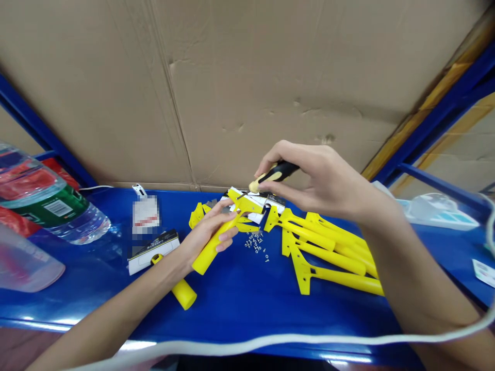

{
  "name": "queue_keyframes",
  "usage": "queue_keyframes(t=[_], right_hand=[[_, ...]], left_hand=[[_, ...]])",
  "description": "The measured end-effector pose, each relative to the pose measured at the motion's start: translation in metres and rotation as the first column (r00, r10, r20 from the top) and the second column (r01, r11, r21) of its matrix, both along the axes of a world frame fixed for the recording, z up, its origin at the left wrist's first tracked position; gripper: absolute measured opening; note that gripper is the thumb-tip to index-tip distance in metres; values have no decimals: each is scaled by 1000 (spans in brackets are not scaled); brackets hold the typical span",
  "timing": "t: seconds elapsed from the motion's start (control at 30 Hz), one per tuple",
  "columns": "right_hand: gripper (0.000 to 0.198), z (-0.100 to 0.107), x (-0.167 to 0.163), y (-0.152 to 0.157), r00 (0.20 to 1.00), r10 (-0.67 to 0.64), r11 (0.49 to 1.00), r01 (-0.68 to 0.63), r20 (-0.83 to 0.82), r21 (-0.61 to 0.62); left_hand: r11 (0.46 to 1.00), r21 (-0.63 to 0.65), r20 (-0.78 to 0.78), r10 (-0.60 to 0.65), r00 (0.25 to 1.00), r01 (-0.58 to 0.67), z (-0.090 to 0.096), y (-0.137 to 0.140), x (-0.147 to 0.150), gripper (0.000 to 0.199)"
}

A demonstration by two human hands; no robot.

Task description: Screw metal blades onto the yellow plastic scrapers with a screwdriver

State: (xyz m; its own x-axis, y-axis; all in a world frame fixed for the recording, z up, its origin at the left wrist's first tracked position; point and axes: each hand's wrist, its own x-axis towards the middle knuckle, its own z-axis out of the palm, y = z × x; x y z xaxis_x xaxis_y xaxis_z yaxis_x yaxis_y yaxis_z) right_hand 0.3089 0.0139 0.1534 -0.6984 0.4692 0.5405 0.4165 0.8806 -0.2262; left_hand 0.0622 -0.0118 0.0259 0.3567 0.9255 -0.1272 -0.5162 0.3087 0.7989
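My left hand [207, 229] is closed around a yellow plastic scraper [207, 257], its flat, wide head pointing away from me. In my right hand [315, 178] is a screwdriver [281, 171] with a black and pale yellow handle, held between thumb and fingers. Its thin shaft reaches left to the scraper's head; whether the tip sits in a screw is too small to tell. Small loose screws and nuts [254, 242] lie scattered on the blue table [247, 309] just right of my left hand. Yellow pieces [196, 215] lie behind that hand.
Several more yellow scrapers [340, 257] are piled at the right, partly under my right forearm. Another yellow handle [183, 293] and a small box [154, 252] lie at the left. A large water bottle [58, 206] and a clear plastic cup [31, 263] stand farther left. A white cable [270, 339] crosses the front.
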Motion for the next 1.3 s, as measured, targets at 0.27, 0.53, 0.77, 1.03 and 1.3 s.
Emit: queue_keyframes(t=[0.27,0.53,0.77,1.03,1.3], right_hand=[[18,-2,-3,-2,999,0,998,-2,43,56],[16,0,0,-1,998,-67,996,66,18,52],[13,1,0,-1,1000,1,1000,-2,19,21],[20,-5,0,6,999,37,994,-36,-12,104],[18,-5,-1,5,999,18,995,-15,-31,98]], left_hand=[[1000,0,17,6,1000,-6,-6,2,0,40],[1000,12,9,-7,1000,7,-5,3,-4,40],[1000,16,8,6,1000,-6,-5,3,-4,44],[1000,-4,5,13,1000,-13,-4,2,-2,42],[1000,5,0,-6,1000,6,-6,3,-6,42]])
